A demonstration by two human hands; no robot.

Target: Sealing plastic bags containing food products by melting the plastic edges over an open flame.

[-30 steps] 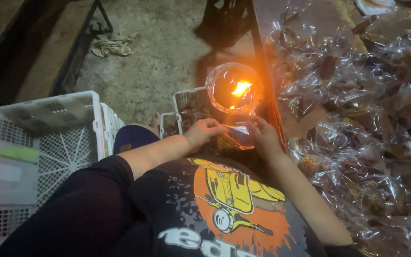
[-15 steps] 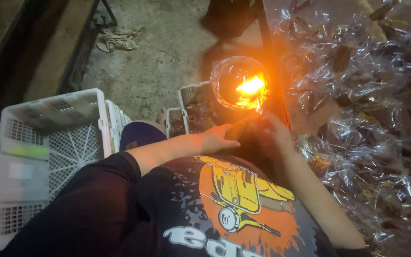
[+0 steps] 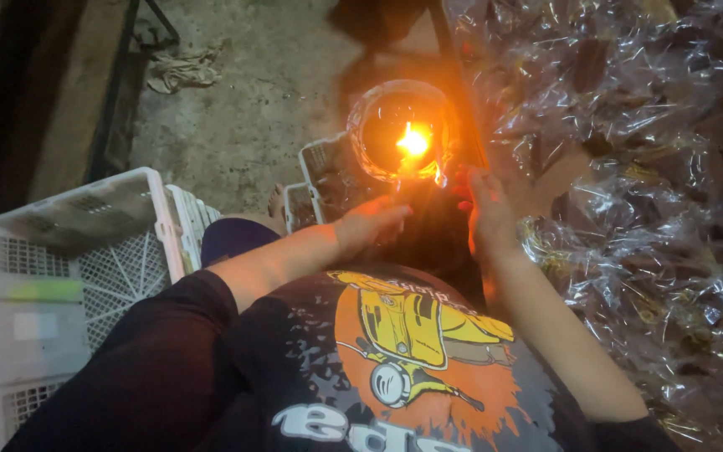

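At the far left edge, a white perforated plastic crate (image 3: 77, 285) stands on the grey concrete floor (image 3: 244, 109), close by the person's left side, within easy reach. A crumpled pale rag (image 3: 182, 69) lies farther off on the floor. Just right of the crate, a smaller white slotted basket (image 3: 315, 180) sits ahead of the knees, holding what look like dark packed pieces, though the light is too dim to be sure.

The left hand (image 3: 370, 224) reaches forward with fingers loosely curled and pointing toward the flame; it seems to pinch something thin near its tips, but the glow washes that out and I cannot tell what, if anything, it holds. Just beyond it burns a small orange flame (image 3: 413, 141) inside a round clear glass bowl lamp (image 3: 399, 130), set on the floor in the middle so both hands can meet at it.

The right hand (image 3: 487, 213) is held upright, fingers mostly together and lifted toward the lamp's near right rim, its tips almost at the flame. It appears to press on the edge of a small clear plastic packet (image 3: 441, 177), held near the heat, yet the grip itself is not clear.

To the right, a large heap of clear cellophane packets with dark brown contents (image 3: 638, 184) spreads across the floor, touching the right forearm.
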